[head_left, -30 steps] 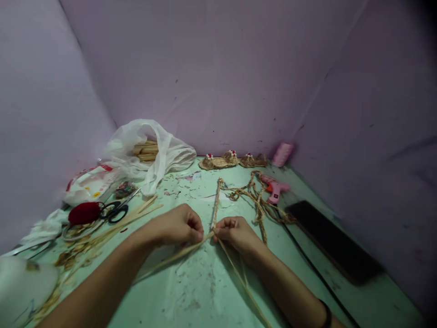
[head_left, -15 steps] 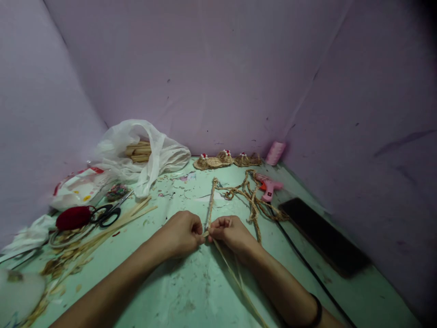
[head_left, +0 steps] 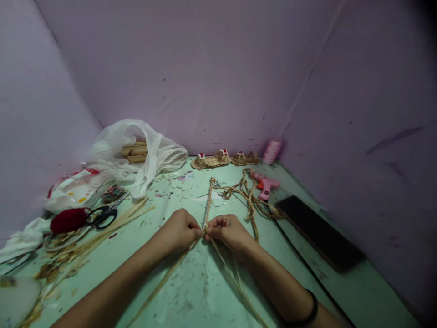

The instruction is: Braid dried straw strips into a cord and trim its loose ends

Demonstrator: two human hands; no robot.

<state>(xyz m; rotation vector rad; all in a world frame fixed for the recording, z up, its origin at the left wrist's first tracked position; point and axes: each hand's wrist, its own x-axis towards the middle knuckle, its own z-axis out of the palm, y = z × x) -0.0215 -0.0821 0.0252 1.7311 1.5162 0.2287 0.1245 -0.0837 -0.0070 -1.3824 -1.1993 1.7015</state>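
Note:
A narrow braid [head_left: 208, 203] of pale plant fibre runs toward me over the green table, its far end at a small knot. At its near end my left hand [head_left: 180, 230] and my right hand [head_left: 228, 232] meet, almost touching. The left thumb and fingers pinch one fibre strip [head_left: 160, 284], which trails down to the left. On the other side, my right hand is closed on the braid's end, with loose fibre strips [head_left: 235, 282] falling away to the lower right. A heap of finished braided cord [head_left: 251, 200] lies just beyond the right hand.
A pink glue gun [head_left: 266, 184] with a black cable and a dark phone-like slab [head_left: 321, 232] lie at right. Small woven slippers [head_left: 218, 159] and a pink thread spool [head_left: 272, 151] line the wall. At left are scissors [head_left: 105, 217], red yarn [head_left: 68, 221] and a plastic bag [head_left: 150, 155].
A fibre strip now shows trailing down-left from my left hand. My hands have come closer together at the braid's end. The view has shifted slightly.

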